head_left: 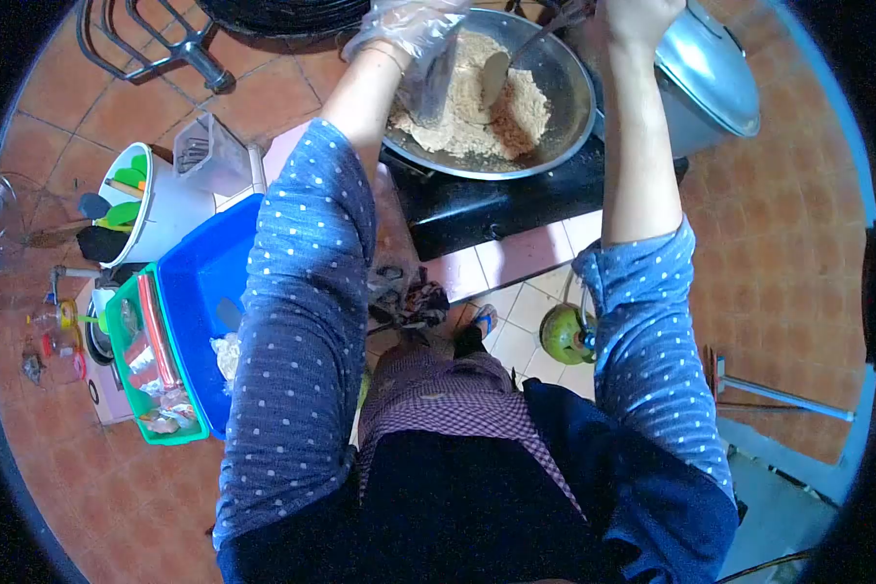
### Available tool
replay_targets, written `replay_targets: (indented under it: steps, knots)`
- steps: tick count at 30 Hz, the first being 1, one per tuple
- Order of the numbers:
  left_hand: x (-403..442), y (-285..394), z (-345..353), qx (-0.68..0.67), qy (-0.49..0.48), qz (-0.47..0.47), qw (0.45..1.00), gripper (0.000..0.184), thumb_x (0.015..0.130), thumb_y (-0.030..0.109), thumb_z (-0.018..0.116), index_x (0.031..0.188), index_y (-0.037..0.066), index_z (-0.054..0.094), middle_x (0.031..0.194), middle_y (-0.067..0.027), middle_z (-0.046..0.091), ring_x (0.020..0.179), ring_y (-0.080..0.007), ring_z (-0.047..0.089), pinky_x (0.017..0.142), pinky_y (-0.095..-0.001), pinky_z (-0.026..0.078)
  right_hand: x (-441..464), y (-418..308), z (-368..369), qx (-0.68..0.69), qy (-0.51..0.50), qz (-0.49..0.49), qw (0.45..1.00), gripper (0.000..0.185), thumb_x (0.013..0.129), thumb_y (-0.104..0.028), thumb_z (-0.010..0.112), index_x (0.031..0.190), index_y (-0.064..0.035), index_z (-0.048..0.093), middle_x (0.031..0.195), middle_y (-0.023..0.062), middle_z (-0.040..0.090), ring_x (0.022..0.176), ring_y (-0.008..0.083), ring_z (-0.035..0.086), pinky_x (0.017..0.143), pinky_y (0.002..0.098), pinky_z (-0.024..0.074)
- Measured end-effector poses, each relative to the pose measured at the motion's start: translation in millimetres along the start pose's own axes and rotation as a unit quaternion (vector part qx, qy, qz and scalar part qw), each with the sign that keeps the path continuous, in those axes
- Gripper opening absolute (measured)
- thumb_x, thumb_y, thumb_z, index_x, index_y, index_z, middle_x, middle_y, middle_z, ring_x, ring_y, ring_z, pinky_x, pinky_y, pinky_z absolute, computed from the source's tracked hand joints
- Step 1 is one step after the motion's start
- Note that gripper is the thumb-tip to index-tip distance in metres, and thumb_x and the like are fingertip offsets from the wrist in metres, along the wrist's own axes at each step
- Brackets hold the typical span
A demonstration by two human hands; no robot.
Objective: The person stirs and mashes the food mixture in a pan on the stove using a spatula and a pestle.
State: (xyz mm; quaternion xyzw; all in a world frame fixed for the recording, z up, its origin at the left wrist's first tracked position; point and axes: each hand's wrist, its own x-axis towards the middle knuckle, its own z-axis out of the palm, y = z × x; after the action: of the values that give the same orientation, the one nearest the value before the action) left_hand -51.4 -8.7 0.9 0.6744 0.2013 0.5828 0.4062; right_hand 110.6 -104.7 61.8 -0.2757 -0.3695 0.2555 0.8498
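A wide metal wok [582,117] sits on the black stove [467,209], with light brown crumbly food [521,117] spread inside. My left hand [411,21], in a clear plastic glove, is at the wok's upper left rim. Below its fingers a see-through plastic container [436,83] reaches down to the food; the grip itself is partly cut off by the frame. My right hand [640,21] is closed at the upper right, around the handle end of a spatula [496,76]. The spatula's blade rests in the food.
A lidded metal pot [706,73] stands right of the wok. On the left are a white bucket of utensils [170,209], a clear cutlery bin [209,156], a blue tub [200,253] and a green basket [190,428]. A green gas cylinder [560,334] stands on the floor.
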Motion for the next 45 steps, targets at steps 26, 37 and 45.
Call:
replay_targets:
  steps: [26, 37, 45]
  knots:
    - [2, 8, -15, 0.079, 0.194, -0.054, 0.976, 0.057, 0.075, 0.025, 0.082, 0.125, 0.005, 0.063, 0.107, -0.014, 0.074, 0.096, -0.0265, 0.073, 0.087, -0.037, 0.055, -161, -143, -106, -0.178, -0.142, 0.474, 0.85, 0.039, 0.098, -0.024, 0.066, 0.129, -0.001, 0.061, 0.114, 0.0143, 0.066, 0.079, 0.0183, 0.067, 0.069, 0.0317, 0.0562]
    - [24, -57, 13, 0.134, 0.19, 0.062, 0.971, 0.052, 0.075, 0.028, 0.081, 0.119, 0.008, 0.063, 0.093, -0.016, 0.073, 0.084, -0.0319, 0.074, 0.076, -0.0395, 0.057, -172, -108, -128, -0.693, -0.316, 0.086, 0.643, 0.041, 0.105, -0.017, 0.054, 0.143, -0.0019, 0.056, 0.087, 0.0183, 0.071, 0.067, 0.0247, 0.069, 0.066, 0.0371, 0.0532]
    - [36, -64, 23, 0.114, 0.142, 0.086, 0.979, 0.045, 0.074, 0.025, 0.08, 0.114, 0.01, 0.063, 0.09, -0.0139, 0.072, 0.081, -0.0312, 0.073, 0.073, -0.0402, 0.056, -173, -95, -88, -0.772, -0.286, 0.116, 0.556, 0.043, 0.096, -0.007, 0.061, 0.138, 0.0006, 0.06, 0.085, 0.0323, 0.065, 0.079, 0.0442, 0.068, 0.073, 0.0489, 0.0523]
